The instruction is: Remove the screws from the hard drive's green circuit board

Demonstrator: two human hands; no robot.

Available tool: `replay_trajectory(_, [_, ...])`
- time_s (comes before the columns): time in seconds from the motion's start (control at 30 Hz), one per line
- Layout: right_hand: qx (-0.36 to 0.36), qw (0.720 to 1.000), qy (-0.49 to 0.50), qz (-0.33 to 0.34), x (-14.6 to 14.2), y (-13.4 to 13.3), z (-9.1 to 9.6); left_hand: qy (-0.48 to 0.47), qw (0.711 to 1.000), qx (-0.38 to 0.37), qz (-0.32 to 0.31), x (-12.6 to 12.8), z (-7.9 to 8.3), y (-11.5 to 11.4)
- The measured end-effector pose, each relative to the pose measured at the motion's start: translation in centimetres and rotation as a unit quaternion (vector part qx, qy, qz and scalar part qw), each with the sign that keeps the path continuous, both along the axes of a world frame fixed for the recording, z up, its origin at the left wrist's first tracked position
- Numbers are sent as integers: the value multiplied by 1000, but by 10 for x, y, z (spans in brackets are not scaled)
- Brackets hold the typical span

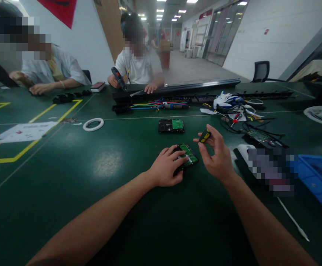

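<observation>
Left hand (165,170) flat on hard drive (187,156); right hand (215,157) pinching screwdriver (204,136).

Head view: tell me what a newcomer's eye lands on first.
Mid-table, the left hand holds a drive with a green circuit board, and the right hand pinches a black-and-yellow tool just above it. Beyond lies a second drive; a blue tray sits at the right edge.

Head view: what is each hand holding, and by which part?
The right hand pinches a small black-and-yellow tool by its stubby handle, between thumb and forefinger. The left hand rests flat on the left end of a hard drive.
</observation>
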State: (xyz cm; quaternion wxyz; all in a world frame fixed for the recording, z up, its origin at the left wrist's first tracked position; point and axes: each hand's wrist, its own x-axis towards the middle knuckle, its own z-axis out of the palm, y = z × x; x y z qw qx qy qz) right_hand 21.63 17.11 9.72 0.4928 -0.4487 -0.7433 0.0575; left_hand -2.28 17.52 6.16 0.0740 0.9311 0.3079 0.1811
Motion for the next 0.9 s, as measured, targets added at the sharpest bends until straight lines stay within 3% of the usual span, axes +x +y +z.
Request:
replay_trajectory(0.23, [39,997,-16,-64,2,4,-3,1,1000,-2,-1,0,-1,1])
replay_trajectory(0.43, [17,1000,1,-9,0,2,-3,3,1000,-1,4,0,-1,0])
replay_trajectory(0.63, [52,997,-11,-58,-1,4,-5,1,1000,-1,2,0,-1,0])
replay_trajectory(0.9, [55,997,-40,-42,3,4,1,-3,1000,3,0,0,-2,0])
